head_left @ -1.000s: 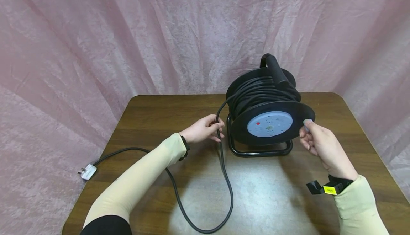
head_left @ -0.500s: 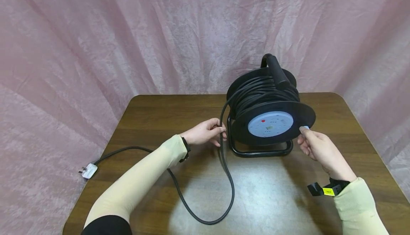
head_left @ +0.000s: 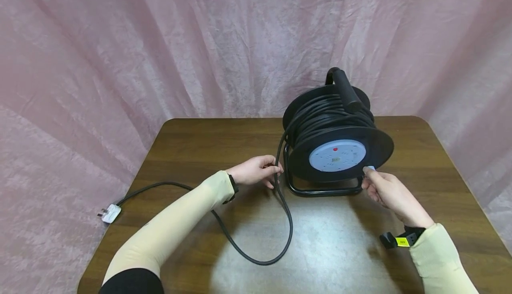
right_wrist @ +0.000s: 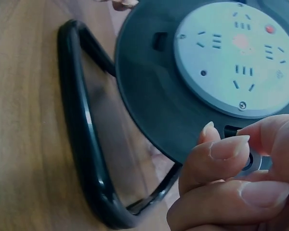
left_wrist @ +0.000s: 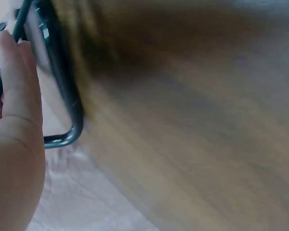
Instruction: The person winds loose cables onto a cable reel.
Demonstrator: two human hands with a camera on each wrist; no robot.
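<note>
While pinching the black cable [head_left: 291,231] lightly between thumb and fingers of the left hand [head_left: 256,169], pinches with the right hand a small pale knob [head_left: 371,167] on the front disc of the cable reel [head_left: 338,133]. Grips it at the lower right of that disc, near the round socket panel [head_left: 338,160] (pale, with one red switch [head_left: 335,149]). Holds the remaining fingers of the right hand [head_left: 386,191] curled in below the knob. Cannot tell how each left finger lies, as partly hidden in both views.

Has the reel upright at the back of the table [head_left: 200,138], right of centre, standing on a bent black tubular frame [head_left: 324,193], thick turns wound round its drum and a black handle [head_left: 346,90] on top. Leads the cable off the reel's left side, down through the left hand just beside the frame, into a wide loop on the tabletop, then beneath the left forearm to a white plug [head_left: 110,213] lying at the left edge. Wears pale yellow sleeves [head_left: 180,214]. Faces a pink curtain [head_left: 240,40] beyond the table.
</note>
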